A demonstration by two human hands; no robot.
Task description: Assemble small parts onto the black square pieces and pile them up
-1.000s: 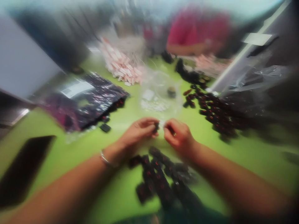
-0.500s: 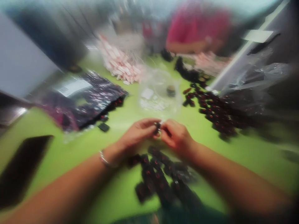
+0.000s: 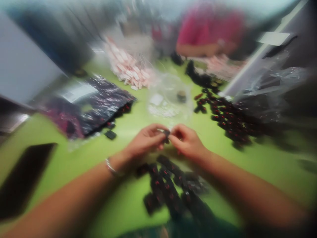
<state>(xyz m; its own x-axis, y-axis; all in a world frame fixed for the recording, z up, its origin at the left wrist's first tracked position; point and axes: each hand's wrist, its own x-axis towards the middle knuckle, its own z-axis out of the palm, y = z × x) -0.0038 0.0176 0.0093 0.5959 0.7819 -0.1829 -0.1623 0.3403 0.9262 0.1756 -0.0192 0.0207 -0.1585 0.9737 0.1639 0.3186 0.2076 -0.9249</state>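
Between my two hands is a small black piece (image 3: 166, 133), too blurred to name more exactly. My left hand (image 3: 150, 138) pinches it from the left with thumb and fingers. From the other side, the fingertips of my right hand (image 3: 185, 138) press together at its edge; whether they hold a tiny part of their own is hidden. Just beyond the hands lies a clear plastic bag (image 3: 170, 86) with small white parts (image 3: 163, 110) on it. Below my wrists, several black pieces with red marks (image 3: 168, 186) lie heaped on the green table (image 3: 119, 201).
At the left lie a bag of black pieces (image 3: 104, 102) and a dark flat slab (image 3: 24, 178). More black pieces (image 3: 230, 122) are spread at the right beside clear plastic (image 3: 272, 89). Pale pink pieces (image 3: 131, 71) are piled at the back, where a person in pink (image 3: 210, 29) sits.
My right hand has shifted and turned slightly, its fingers now straighter at the black piece. The left hand's fingers have risen a little, still around that piece.
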